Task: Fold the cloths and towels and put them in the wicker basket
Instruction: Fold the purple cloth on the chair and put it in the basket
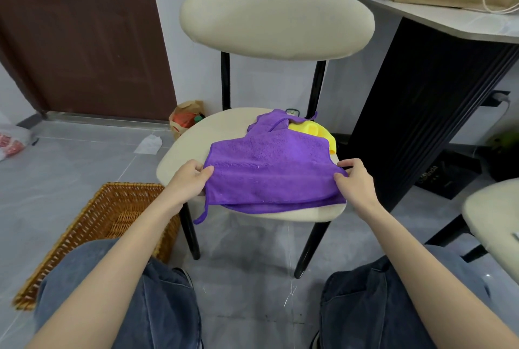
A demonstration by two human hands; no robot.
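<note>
- Lying on the chair seat (182, 152): purple cloth (269, 174), seemingly doubled along its near edge, with a yellow cloth (309, 128) peeking out behind.
- Pinched between thumb and fingers at both near sides: left hand (191, 177) on the left edge, right hand (355, 183) on the right corner.
- Best to hold both pinches level, pull taut, and match edges before pressing the crease.
- Afterwards, into the wicker basket (112, 214), on the floor just left of the chair.
</note>
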